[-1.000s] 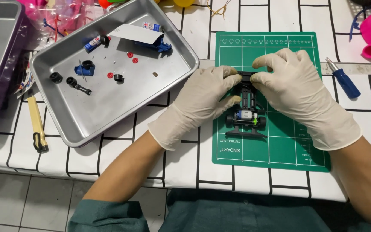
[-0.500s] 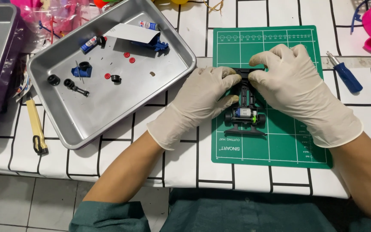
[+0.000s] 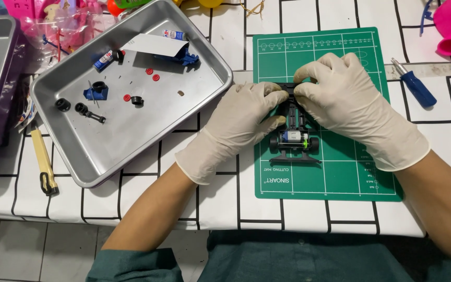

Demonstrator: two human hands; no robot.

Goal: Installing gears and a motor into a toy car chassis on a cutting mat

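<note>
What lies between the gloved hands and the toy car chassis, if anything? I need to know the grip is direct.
Nothing visible does. The left hand and right hand both pinch the far end of the chassis directly, apart from the gloves. It sits on the green mat, whose visible surface holds nothing else.

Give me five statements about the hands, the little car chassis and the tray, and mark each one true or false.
1. Both hands, left hand and right hand, wear pale gloves. True.
2. The small car chassis rests on the green cutting mat. True.
3. The blue-handled screwdriver is in the right hand. False: it lies on the tablecloth, to the right of the mat, apart from both hands.
4. The metal tray holds nothing. False: small black wheels, red bits and blue parts lie in it.
5. Both hands grip the chassis at its far end. True.
</note>
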